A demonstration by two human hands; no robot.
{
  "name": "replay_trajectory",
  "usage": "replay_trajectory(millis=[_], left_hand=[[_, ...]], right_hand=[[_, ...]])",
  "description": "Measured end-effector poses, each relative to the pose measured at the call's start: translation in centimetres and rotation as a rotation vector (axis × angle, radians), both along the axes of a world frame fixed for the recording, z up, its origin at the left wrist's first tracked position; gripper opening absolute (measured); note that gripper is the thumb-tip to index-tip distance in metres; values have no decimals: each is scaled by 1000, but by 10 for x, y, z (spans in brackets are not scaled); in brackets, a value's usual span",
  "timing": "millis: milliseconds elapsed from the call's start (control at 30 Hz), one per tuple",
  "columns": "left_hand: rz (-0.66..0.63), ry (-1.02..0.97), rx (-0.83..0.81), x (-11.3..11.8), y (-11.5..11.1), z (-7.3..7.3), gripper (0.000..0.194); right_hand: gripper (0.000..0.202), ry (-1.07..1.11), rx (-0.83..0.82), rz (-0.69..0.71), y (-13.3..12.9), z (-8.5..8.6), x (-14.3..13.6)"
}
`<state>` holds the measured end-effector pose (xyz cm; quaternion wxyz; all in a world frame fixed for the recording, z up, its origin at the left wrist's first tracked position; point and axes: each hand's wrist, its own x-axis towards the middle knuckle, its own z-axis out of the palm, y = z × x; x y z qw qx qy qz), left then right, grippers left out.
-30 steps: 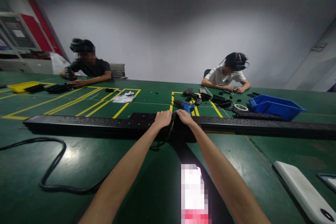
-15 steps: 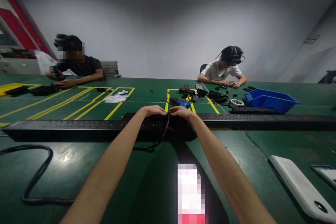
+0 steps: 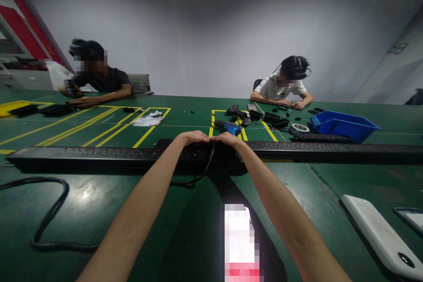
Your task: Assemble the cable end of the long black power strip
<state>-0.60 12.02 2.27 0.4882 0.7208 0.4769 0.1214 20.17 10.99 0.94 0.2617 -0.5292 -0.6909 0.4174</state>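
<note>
My left hand (image 3: 194,137) and my right hand (image 3: 228,139) meet at their fingertips over the middle of a long black power strip (image 3: 99,154). Between the pinched fingertips is the upper end of a thin black cable (image 3: 209,165). The cable hangs down over the strip's near side and curves left onto the table. Both hands are closed, backs towards me, so the cable's tip is hidden. Small red parts and rows of sockets line the strip's top face.
Behind the hands lie a blue power drill (image 3: 228,127) and a blue bin (image 3: 345,125). A thick black cable (image 3: 49,216) loops at left. A white power bank (image 3: 376,233) and a lit screen (image 3: 241,238) are near me. Two people (image 3: 284,83) sit across the green table.
My fingertips have drawn slightly closer together, covering more of the cable's end. The whole view has shifted a little; the strip stays put.
</note>
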Motion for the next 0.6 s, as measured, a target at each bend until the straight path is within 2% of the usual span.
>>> replay_trajectory(millis=[333,467,600], left_hand=[[-25,-61,-4,-1,9,-3,36],[-13,-39,-16,-1,11,-3,39],[-28,-97,-7,-1,10,-6,47]], right_hand=[[50,-163,68,-16,-4,1,-3],[47,-143,98,-26,-12,1,-3],[38,-84,77,-8,-17,3,-1]])
